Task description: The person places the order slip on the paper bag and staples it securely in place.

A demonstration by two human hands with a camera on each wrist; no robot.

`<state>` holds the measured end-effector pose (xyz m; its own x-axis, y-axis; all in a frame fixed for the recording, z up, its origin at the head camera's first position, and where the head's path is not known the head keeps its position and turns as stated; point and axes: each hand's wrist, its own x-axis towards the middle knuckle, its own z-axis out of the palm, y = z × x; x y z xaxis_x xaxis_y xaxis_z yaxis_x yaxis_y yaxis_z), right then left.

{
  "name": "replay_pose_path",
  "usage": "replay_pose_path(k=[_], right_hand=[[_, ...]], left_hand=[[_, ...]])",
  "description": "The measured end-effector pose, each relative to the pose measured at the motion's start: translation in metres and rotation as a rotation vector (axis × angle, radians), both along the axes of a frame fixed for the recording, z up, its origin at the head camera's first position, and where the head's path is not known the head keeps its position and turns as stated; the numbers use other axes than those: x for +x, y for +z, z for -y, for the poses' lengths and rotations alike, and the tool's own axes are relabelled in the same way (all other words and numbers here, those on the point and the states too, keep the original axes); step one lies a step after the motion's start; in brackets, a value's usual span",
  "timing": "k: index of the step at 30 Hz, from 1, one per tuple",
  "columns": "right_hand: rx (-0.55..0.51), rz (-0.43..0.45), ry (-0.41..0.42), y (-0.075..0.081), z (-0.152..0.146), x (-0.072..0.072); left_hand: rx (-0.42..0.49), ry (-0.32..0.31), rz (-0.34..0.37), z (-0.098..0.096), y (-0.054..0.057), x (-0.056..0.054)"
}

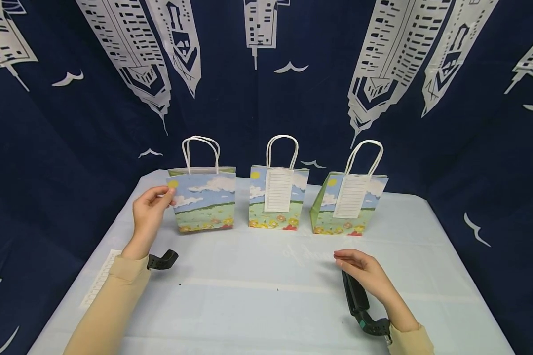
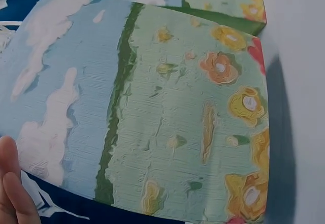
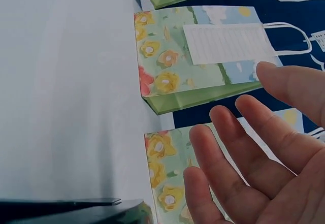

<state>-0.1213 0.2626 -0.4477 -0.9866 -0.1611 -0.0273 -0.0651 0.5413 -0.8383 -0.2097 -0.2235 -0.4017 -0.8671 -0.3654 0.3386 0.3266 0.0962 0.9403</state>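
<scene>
A blue-and-green floral paper bag with white handles point(image 1: 204, 197) sits leftmost, its edge apparently pinched by the left hand point(image 1: 148, 209), probably for steadying; the grip is partly hidden. The relaxed, empty right hand point(image 1: 365, 272) hovers before two matching bags point(image 1: 257, 199) with white lined paper strips point(image 1: 278, 190); the beige left sleeve point(image 1: 104, 308) overlaps a loose lined strip point(image 1: 100, 277).

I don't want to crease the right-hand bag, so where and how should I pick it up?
I'd take its white handle from above with the right hand: it stands up over the bag, and its open loop should leave gripping room. The front seems poorer, since a lined paper strip covers part of it.
</scene>
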Motion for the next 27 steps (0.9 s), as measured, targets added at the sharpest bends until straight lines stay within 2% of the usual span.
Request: replay_pose_path(k=[13, 19, 27], right_hand=[[-0.014, -0.049, 0.053, 0.008, 0.013, -0.003], [-0.049, -0.074, 0.102, 0.015, 0.022, -0.001], [-0.063, -0.105, 0.142, 0.019, 0.031, 0.000]], left_hand=[[-0.003, -0.161, -0.024, -0.032, 0.010, 0.028], [-0.007, -0.186, -0.017, -0.042, 0.012, 0.036], [-0.005, -0.202, -0.072, -0.049, 0.018, 0.048]])
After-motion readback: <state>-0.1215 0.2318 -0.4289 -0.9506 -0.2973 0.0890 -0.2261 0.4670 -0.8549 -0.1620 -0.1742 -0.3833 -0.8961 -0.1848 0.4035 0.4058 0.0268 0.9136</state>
